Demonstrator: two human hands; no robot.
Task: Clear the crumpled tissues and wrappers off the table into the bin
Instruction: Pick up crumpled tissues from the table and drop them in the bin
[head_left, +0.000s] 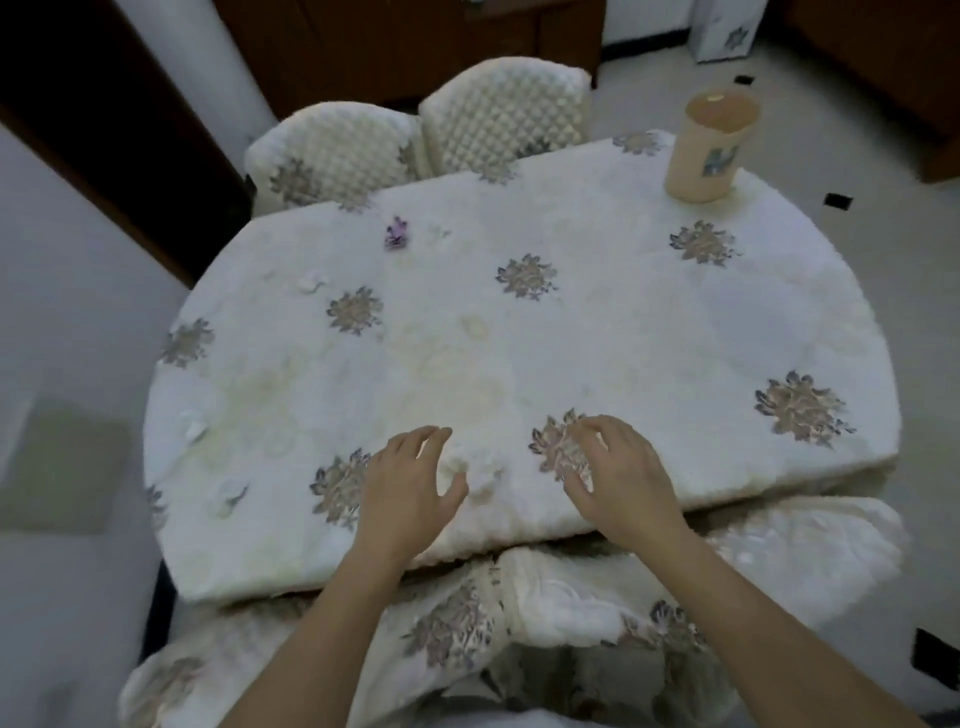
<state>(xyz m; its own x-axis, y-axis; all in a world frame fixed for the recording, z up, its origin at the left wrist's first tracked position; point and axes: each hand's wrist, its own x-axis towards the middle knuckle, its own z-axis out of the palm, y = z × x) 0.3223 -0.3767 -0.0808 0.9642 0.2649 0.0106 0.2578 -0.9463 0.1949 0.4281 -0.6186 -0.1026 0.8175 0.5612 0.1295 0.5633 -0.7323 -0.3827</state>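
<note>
Currently, my left hand (410, 478) spread around a crumpled tissue (480, 465) at the near edge of the tabletop (623, 322), my right hand (618, 467) relaxed, empty, just beside, purple wrapper (396, 234) near far edge, bin (709, 150) at far-right corner

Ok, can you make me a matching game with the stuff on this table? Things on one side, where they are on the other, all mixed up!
Things:
1. beige bin
2. purple wrapper
3. crumpled tissue
4. two chairs

Places:
A. between the left hand and right hand, by the near edge
B. behind the far edge of the table
C. far right corner of the table
D. far left part of the table

Pairs: 1-C, 2-D, 3-A, 4-B
</note>
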